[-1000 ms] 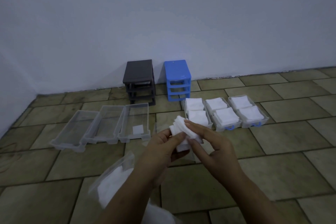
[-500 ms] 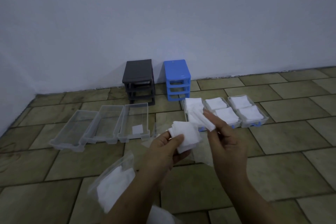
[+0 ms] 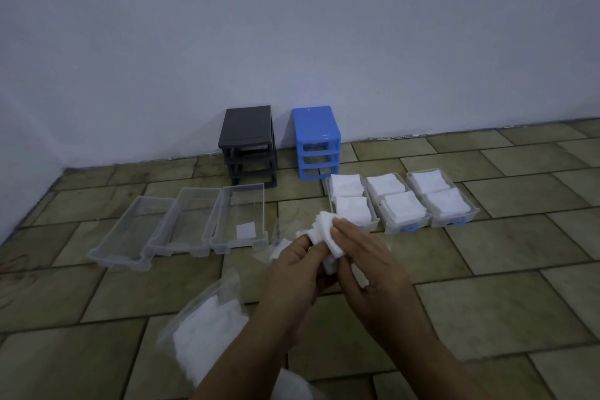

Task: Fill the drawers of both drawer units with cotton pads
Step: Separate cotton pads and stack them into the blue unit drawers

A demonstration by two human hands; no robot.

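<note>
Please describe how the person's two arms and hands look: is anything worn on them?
Both forearms are bare; no sleeve reaches into view. The left hand and right hand wear no gloves. I see no ring, watch or bracelet, though the light is dim.

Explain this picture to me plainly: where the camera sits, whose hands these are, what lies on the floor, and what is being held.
There is no machine: a person wears one camera on the head, looking down at their own bare hands. The left hand and right hand together hold a stack of white cotton pads. On the tiled floor stand a black drawer unit and a blue drawer unit, both with drawers removed. Three clear drawers lie left, one holding a single pad. Three filled drawers lie right. A bag of pads lies nearby.
</note>
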